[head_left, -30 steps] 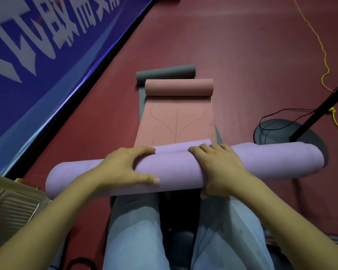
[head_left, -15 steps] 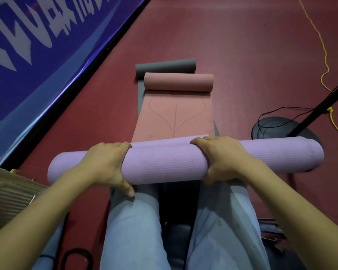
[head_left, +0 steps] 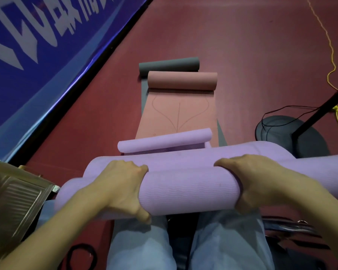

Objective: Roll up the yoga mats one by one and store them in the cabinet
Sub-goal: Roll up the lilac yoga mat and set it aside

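Left hand [head_left: 123,184] and right hand [head_left: 256,180] both curled round purple yoga mat roll [head_left: 189,184], likely keeping it tight | roll above knees, off floor | pink mat [head_left: 178,114] and grey mat [head_left: 169,64] half-rolled beyond | cabinet unseen

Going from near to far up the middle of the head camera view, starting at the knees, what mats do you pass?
Big purple roll gripped by both hands, then a small purple roll, then the flat pink mat, its pink rolled end, and last the grey roll.
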`<state>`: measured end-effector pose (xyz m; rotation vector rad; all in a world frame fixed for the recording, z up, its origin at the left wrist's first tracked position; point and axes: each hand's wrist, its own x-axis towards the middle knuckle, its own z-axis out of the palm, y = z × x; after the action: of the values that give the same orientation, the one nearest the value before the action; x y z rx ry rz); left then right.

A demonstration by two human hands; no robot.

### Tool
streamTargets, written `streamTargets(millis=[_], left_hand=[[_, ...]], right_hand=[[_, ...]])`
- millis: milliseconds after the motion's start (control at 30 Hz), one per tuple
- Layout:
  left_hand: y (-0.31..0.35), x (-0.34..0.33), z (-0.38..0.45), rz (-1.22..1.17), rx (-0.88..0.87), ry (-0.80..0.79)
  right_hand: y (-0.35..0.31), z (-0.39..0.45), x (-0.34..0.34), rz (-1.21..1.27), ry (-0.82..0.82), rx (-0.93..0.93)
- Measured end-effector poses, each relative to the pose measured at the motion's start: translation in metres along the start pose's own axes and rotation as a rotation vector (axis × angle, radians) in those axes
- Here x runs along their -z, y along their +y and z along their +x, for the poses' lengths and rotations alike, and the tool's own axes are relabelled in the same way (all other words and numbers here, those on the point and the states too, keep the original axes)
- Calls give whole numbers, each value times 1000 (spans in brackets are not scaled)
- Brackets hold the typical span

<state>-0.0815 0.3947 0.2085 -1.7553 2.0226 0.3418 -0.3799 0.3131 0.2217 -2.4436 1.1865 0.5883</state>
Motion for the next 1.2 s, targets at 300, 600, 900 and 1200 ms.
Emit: streamTargets(millis=[300, 600, 900, 1200], left_hand=[[6, 5, 5, -118, -41, -163], [-24, -1, 24, -465, -130, -48], [-49, 5, 54, -693, -129, -125], [-62, -3, 49, -826, -90, 135]], right_hand=[[-1, -15, -13, -20, -18, 16], [-8, -4, -18, -73, 153, 27], [-11, 5, -43, -176, 403, -49], [-26, 14, -64, -160, 499, -136]])
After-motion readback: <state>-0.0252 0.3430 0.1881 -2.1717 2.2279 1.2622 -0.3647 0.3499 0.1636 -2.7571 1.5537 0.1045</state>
